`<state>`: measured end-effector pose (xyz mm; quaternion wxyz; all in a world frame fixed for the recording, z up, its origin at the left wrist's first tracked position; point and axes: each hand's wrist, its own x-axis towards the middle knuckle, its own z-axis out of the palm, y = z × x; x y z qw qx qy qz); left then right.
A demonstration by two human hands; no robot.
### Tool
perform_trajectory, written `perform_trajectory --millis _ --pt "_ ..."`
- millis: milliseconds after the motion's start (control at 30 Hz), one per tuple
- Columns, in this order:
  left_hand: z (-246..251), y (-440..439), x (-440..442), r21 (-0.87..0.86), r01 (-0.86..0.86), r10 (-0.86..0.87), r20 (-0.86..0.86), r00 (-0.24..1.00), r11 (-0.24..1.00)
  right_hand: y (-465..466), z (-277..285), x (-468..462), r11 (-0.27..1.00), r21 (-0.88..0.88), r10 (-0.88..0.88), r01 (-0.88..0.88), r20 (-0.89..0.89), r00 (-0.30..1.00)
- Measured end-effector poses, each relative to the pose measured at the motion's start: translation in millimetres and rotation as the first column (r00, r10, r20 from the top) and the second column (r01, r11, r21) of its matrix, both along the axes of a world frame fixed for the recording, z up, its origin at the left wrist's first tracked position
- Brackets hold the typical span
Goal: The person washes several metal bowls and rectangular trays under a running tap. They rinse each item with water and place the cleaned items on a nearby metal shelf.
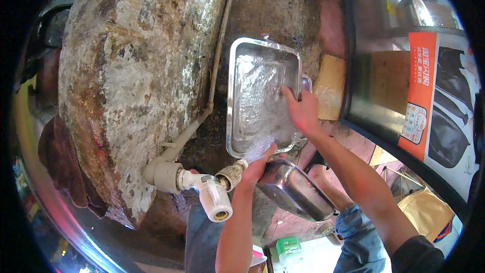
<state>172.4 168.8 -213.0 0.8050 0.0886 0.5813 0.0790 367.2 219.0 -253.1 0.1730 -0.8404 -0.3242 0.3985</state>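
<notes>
A rectangular stainless-steel tray (229,94) with a rounded rim holds water, its surface rippled. From the hose-like outlet (232,174) of a white plastic tap (214,197), a stream (261,148) sprays into its near end. My right hand (305,110) grips the tray's right side, thumb inside the rim. My left hand (257,168) is at the near rim beside the outlet, thumb over the edge; its other fingers are mostly hidden. Below it a second, deeper metal pan (299,191) stands tilted close to my leg; I cannot tell whether the fingers touch it.
A stained, peeling concrete block (132,83) rises on the left, with a pipe (221,45) along its side. To the right stands a dark-framed glass cabinet (348,83) with an orange printed bag (420,94). A green-lidded container (288,248) sits near my feet.
</notes>
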Motion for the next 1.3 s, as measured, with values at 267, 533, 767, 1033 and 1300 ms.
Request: perform_trajectory --millis 267,533,767,1033,1300 --pt "-4 -22 -10 0.081 0.031 -0.037 0.073 0.997 0.996 -13 25 -16 0.599 0.037 0.658 -0.800 0.547 0.517" --pt "-3 -12 -12 0.055 0.011 -0.023 0.219 0.976 0.998 7 23 -22 0.276 0.136 0.883 -0.952 0.356 0.306" --pt "-38 -38 -6 0.152 -0.102 0.075 0.174 0.982 0.983 -5 44 -12 0.489 0.080 0.857 -0.869 0.143 0.495" --pt "-46 -66 -14 0.133 -0.017 0.021 -0.030 0.999 0.991 36 36 -21 -0.014 0.361 0.864 -0.933 0.474 0.171" --pt "-5 -69 -24 0.044 -0.102 0.098 0.078 0.992 0.994 63 12 46 0.636 -0.141 0.758 -0.759 0.301 0.579"
